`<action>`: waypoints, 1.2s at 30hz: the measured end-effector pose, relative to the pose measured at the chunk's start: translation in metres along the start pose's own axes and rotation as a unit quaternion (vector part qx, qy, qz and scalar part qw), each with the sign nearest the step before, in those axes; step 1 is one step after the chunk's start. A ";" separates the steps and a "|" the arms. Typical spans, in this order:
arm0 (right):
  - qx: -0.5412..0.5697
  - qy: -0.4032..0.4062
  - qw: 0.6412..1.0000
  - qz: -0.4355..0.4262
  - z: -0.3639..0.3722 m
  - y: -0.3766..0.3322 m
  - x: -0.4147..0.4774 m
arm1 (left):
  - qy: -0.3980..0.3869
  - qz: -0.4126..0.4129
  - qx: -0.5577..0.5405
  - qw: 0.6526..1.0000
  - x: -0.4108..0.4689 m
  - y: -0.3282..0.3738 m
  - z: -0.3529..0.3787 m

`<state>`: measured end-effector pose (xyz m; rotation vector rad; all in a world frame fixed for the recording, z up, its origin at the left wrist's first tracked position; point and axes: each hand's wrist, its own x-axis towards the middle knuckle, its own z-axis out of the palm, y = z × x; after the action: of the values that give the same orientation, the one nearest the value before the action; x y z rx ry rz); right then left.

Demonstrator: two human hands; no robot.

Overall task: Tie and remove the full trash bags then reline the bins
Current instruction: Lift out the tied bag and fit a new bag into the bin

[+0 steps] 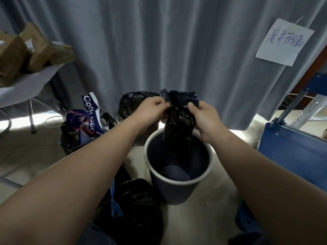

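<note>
Your two bare forearms [79, 174] fill the near edge of the view and reach forward toward twelve o'clock. At their ends, your left grip [150, 107] and right grip [203, 117] sit close together. Each has its fingers curled and pinches the bunched top of a thin black plastic trash bag [178, 121].

The bag hangs straight down between your grips, and its lower end dips inside the mouth of the round dark-blue plastic bin with a white rim [173, 193]. The bin stands upright on the pale tiled floor [203, 218], and its rim is bare.

- **Seven o'clock from the bin:** a full, lumpy black trash bag [138, 206] lies on the floor just beside it. A blue strip [115, 207] lies against this bag; you cannot tell what it is.
- **Eleven o'clock:** a second bin lined with black plastic [134, 103] stands by the grey pleated curtain [159, 41].
- **Ten o'clock:** a white-and-blue printed paper bag [90, 110] sticks up from an open black sack [70, 137].
- **Far left:** brown cardboard boxes [26, 50] are piled on a white counter [26, 82].
- **Two o'clock:** a handwritten white paper sheet [283, 41] hangs on the curtain.
- **Three o'clock:** a blue panel [292, 152] stands near the bin.
</note>
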<state>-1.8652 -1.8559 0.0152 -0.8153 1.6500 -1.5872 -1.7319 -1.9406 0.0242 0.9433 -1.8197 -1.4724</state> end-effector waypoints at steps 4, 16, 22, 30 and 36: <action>-0.034 0.079 0.996 0.032 -0.014 0.008 0.008 | 0.187 -0.031 -0.011 0.982 0.008 -0.001 -0.016; 0.087 0.073 0.986 0.121 -0.023 0.010 0.008 | 0.064 0.061 0.221 0.971 0.003 0.009 -0.033; -0.128 0.063 0.989 -0.049 -0.032 0.018 0.014 | 0.027 0.156 0.369 0.916 0.003 0.013 -0.036; -0.299 -0.179 0.934 -0.084 -0.011 0.006 0.002 | 0.087 0.259 0.262 0.925 -0.001 0.045 -0.032; -0.306 -0.063 0.949 0.039 -0.054 0.020 0.003 | 0.323 0.135 0.230 0.908 0.003 0.011 -0.077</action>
<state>-1.9114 -1.8271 -0.0044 -1.1141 2.0762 -0.9374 -1.6729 -1.9839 0.0500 1.1664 -1.7038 -0.4636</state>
